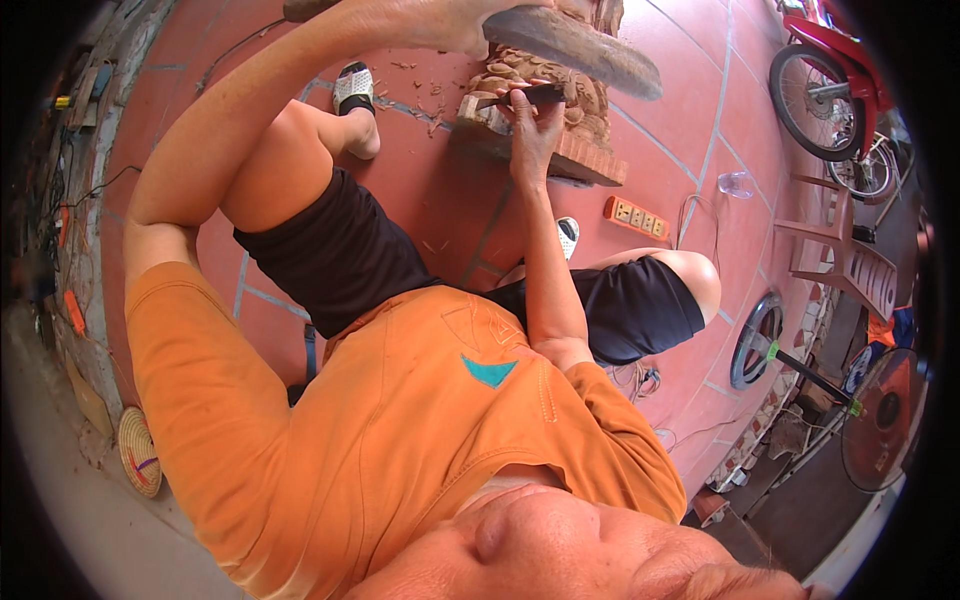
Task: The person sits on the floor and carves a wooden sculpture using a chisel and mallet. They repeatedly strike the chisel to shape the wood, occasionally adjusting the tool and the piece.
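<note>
A brown wood carving (pixel 540 72) with scrolled relief stands on the floor in front of me at the top of the view. It has a thick squared base (pixel 590 160) and, across it, a long, smooth greyish wooden piece (pixel 600 62); I cannot tell whether the two are joined. My left hand (pixel 470 26) grips the left end of that greyish piece, its fingers partly cut off by the upper edge. My right hand (pixel 535 125) is closed round a dark-handled chisel (pixel 543 95), held against the relief just above the base, its thin end pointing left.
Wood shavings (pixel 430 115) lie on the red tiles left of the carving. An orange power strip (pixel 637 217) with a cable is to the right, near a clear plastic cup (pixel 735 185). Farther right are a red motorbike (pixel 825 95), a plastic chair (pixel 850 255) and a standing fan (pixel 880 415).
</note>
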Demonstrator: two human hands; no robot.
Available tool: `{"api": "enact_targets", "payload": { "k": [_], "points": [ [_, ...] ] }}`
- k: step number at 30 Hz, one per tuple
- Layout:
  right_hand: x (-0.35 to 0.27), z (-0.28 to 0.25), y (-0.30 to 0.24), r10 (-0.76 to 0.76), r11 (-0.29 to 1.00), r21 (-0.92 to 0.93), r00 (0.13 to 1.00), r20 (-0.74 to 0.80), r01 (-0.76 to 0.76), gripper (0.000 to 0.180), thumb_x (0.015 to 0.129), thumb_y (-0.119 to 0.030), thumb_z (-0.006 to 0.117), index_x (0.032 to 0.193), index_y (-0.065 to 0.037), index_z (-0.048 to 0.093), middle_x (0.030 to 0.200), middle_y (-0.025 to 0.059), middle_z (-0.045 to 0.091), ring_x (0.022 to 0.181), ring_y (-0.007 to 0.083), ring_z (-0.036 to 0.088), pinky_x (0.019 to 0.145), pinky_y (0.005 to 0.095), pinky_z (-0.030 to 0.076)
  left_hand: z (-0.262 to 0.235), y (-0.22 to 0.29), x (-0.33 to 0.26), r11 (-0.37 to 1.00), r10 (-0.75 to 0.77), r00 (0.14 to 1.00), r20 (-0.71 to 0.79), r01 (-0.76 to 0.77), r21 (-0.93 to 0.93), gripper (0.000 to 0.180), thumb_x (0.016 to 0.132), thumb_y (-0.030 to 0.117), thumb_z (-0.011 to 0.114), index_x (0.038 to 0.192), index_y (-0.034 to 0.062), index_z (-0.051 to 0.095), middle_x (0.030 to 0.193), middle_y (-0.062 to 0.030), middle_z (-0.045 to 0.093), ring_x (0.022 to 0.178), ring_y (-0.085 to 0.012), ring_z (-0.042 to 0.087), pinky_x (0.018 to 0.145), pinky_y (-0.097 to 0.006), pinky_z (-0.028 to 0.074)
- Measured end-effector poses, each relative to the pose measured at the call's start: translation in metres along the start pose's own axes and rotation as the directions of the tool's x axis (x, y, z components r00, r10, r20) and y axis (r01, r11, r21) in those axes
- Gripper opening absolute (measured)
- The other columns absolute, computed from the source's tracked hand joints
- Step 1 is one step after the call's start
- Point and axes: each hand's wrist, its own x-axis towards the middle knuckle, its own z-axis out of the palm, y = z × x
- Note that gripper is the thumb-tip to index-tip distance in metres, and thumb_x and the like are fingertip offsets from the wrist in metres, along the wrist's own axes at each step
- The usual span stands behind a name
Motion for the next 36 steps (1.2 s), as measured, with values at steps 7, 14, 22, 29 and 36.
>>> {"api": "enact_targets", "payload": {
  "k": [7, 14, 22, 29, 36],
  "points": [
    [0.000, 0.004, -0.002, -0.016, 1.000, -0.021, 1.000, -0.006, 0.016, 0.029, 0.098, -0.007, 0.066, 0.124, -0.005, 0.051, 0.113, 0.0092, 0.065, 0.099, 0.0217, 0.070, 0.084, 0.0338, 0.061, 0.009, -0.001, 0.003, 0.999, 0.043, 0.999, -0.006, -0.042, 0.020, 0.070, 0.074, 0.008, 0.071, 0.140, 0.0032, 0.050, 0.105, -0.0252, 0.069, 0.099, -0.0402, 0.068, 0.084, -0.050, 0.053],
    [0.001, 0.004, 0.001, -0.010, 0.999, -0.033, 1.000, 0.000, 0.010, 0.029, 0.099, -0.006, 0.065, 0.124, -0.006, 0.050, 0.113, 0.0080, 0.065, 0.099, 0.0211, 0.069, 0.084, 0.0327, 0.061, 0.006, 0.004, 0.008, 0.998, 0.056, 0.998, 0.037, -0.056, 0.017, 0.073, 0.074, 0.011, 0.074, 0.142, 0.0033, 0.049, 0.106, -0.0248, 0.069, 0.100, -0.0399, 0.067, 0.084, -0.050, 0.053],
    [0.001, 0.007, -0.004, -0.005, 1.000, -0.002, 1.000, -0.010, 0.005, 0.028, 0.099, -0.006, 0.065, 0.123, -0.006, 0.051, 0.113, 0.0073, 0.065, 0.100, 0.0197, 0.069, 0.084, 0.0316, 0.061, 0.012, 0.000, 0.013, 0.997, 0.071, 0.996, 0.056, -0.072, 0.007, 0.077, 0.073, 0.014, 0.077, 0.143, 0.0038, 0.048, 0.109, -0.0246, 0.068, 0.101, -0.0402, 0.067, 0.086, -0.050, 0.052],
    [0.001, 0.008, -0.004, -0.010, 1.000, 0.001, 1.000, 0.009, 0.010, 0.027, 0.099, -0.005, 0.064, 0.123, -0.005, 0.051, 0.113, 0.0075, 0.065, 0.101, 0.0191, 0.068, 0.083, 0.0321, 0.062, 0.016, -0.001, 0.015, 0.997, 0.052, 0.996, 0.069, -0.055, 0.047, 0.076, 0.073, 0.012, 0.076, 0.143, 0.0049, 0.048, 0.112, -0.0239, 0.068, 0.101, -0.0405, 0.066, 0.086, -0.050, 0.052],
    [0.000, 0.009, -0.003, 0.000, 1.000, -0.001, 1.000, -0.004, 0.000, 0.027, 0.100, -0.003, 0.062, 0.123, -0.005, 0.049, 0.113, 0.0087, 0.065, 0.102, 0.0189, 0.068, 0.084, 0.0325, 0.062, 0.020, 0.004, 0.018, 0.993, 0.114, 0.993, 0.006, -0.114, 0.007, 0.073, 0.077, 0.011, 0.072, 0.145, 0.0061, 0.047, 0.110, -0.0234, 0.068, 0.102, -0.0398, 0.067, 0.085, -0.050, 0.053]
  ]
}}
